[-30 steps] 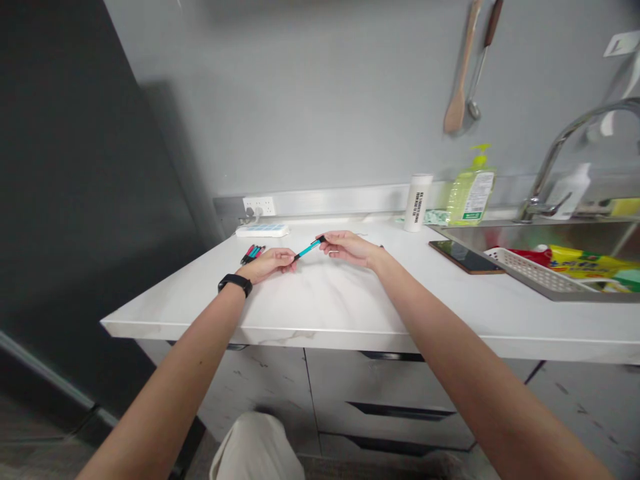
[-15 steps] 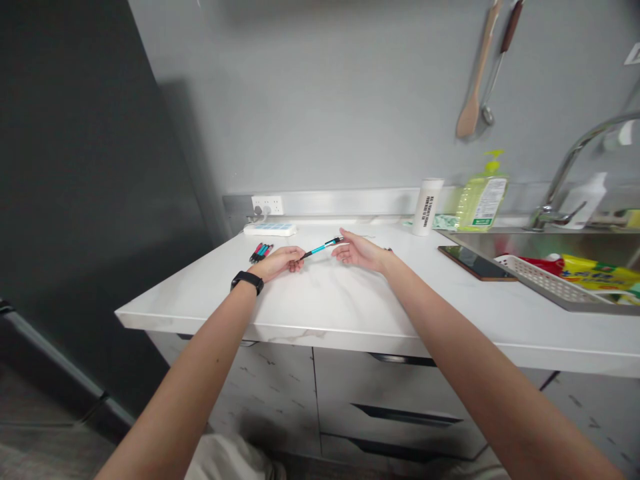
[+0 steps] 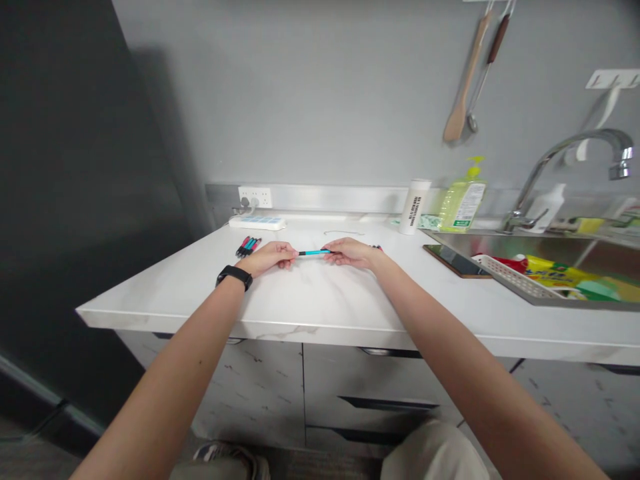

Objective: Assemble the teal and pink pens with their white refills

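Observation:
A blue pen (image 3: 314, 253) with black ends lies level between my two hands, just above the white countertop (image 3: 320, 300). My left hand (image 3: 275, 257) is closed on its left end, and a black band circles that wrist. The fingers of my right hand (image 3: 349, 253) are closed around the other end, so that tip is hidden. Beside my left hand, several red and blue pens (image 3: 247, 247) with black parts lie side by side. Small dark and red ends of other items (image 3: 377, 247) show behind my right wrist, mostly covered.
A white power strip (image 3: 257, 222) sits at the back left. Toward the back right stand a white cylinder (image 3: 415, 207) with black lettering and a yellow-green pump bottle (image 3: 463, 203). A phone (image 3: 456, 261) lies by the sink (image 3: 590, 306), near a white perforated tray (image 3: 515, 277).
My right hand has closed on the pen's right end, where it was apart from it before. The pen has gone from slanted to level. The view has shifted somewhat.

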The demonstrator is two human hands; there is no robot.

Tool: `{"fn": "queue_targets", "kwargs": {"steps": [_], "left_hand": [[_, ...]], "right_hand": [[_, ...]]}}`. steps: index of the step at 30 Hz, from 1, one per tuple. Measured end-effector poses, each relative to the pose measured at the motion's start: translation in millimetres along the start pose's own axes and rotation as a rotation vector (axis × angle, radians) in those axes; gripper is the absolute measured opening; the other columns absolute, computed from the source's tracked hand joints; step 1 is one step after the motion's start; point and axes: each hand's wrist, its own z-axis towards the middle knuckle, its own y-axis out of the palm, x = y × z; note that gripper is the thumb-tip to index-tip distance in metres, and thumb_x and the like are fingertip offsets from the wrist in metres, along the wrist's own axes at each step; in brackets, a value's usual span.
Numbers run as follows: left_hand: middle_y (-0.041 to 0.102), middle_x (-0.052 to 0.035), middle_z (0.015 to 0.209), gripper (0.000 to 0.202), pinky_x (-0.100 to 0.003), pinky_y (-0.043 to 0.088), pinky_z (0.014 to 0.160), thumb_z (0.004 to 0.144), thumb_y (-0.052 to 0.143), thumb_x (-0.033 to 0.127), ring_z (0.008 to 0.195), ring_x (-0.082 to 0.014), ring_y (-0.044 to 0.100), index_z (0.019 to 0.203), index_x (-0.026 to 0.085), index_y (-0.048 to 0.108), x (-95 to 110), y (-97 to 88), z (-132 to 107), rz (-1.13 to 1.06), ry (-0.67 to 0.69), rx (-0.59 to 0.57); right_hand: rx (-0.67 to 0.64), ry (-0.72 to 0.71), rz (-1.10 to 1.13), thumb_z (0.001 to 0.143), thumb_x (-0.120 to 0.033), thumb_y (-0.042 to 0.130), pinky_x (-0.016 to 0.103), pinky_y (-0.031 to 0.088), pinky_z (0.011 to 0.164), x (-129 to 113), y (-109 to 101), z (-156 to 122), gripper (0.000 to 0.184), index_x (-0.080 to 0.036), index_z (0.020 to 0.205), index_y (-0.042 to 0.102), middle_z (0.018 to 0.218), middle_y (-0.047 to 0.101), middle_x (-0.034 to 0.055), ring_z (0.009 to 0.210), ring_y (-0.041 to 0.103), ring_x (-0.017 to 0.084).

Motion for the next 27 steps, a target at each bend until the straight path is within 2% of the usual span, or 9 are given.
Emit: {"fn": "queue_targets", "kwargs": {"steps": [6,10,14,20,27], "left_hand": [[0.061,-0.0022,0.054,0.021,-0.019,0.034,0.048,0.075,0.069,0.030,0.047,-0.0065,0.050,0.071,0.012,0.059,1.5,0.5,-1.3,0.051,0.027,0.002],[0.061,-0.0025,0.056,0.022,-0.020,0.034,0.048,0.071,0.072,0.028,0.048,-0.0072,0.052,0.067,0.012,0.057,0.4,0.1,-0.6,0.003,0.024,0.015],[0.059,-0.0020,0.054,0.022,-0.020,0.033,0.047,0.070,0.072,0.027,0.046,-0.0067,0.050,0.066,0.011,0.057,-0.7,-0.2,-0.4,-0.002,0.022,0.024],[0.059,-0.0013,0.056,0.024,-0.021,0.033,0.047,0.068,0.073,0.024,0.046,-0.0072,0.050,0.065,0.014,0.051,0.5,2.7,-2.2,-0.060,0.040,0.062],[0.057,-0.0005,0.055,0.027,-0.021,0.032,0.047,0.068,0.073,0.026,0.045,-0.0064,0.048,0.064,0.015,0.049,-1.8,3.1,0.2,-0.069,0.049,0.075]], "right_hand": [[0.013,-0.009,-0.025,0.087,-0.007,0.055,0.012,0.052,0.052,1.3,0.2,-0.6,0.011,-0.011,0.086,0.066,0.072,0.072,0.0060,0.057,0.065,0.008],[-0.006,-0.028,-0.047,0.084,-0.003,0.058,0.014,0.055,0.058,0.3,1.3,-4.2,0.012,-0.011,0.088,0.065,0.077,0.073,0.0070,0.064,0.067,0.009],[0.001,-0.065,-0.067,0.081,-0.002,0.061,0.014,0.053,0.054,-2.4,4.3,-8.4,0.012,-0.011,0.087,0.063,0.078,0.073,0.0075,0.065,0.067,0.010],[0.036,-0.155,-0.154,0.072,-0.002,0.070,0.015,0.048,0.048,-1.1,3.8,-4.2,0.016,-0.010,0.084,0.064,0.070,0.072,0.0074,0.055,0.062,0.009],[0.053,-0.241,-0.190,0.066,-0.005,0.077,0.017,0.048,0.049,0.2,0.6,-1.1,0.024,-0.010,0.086,0.065,0.068,0.071,0.0066,0.053,0.060,0.009]]}}
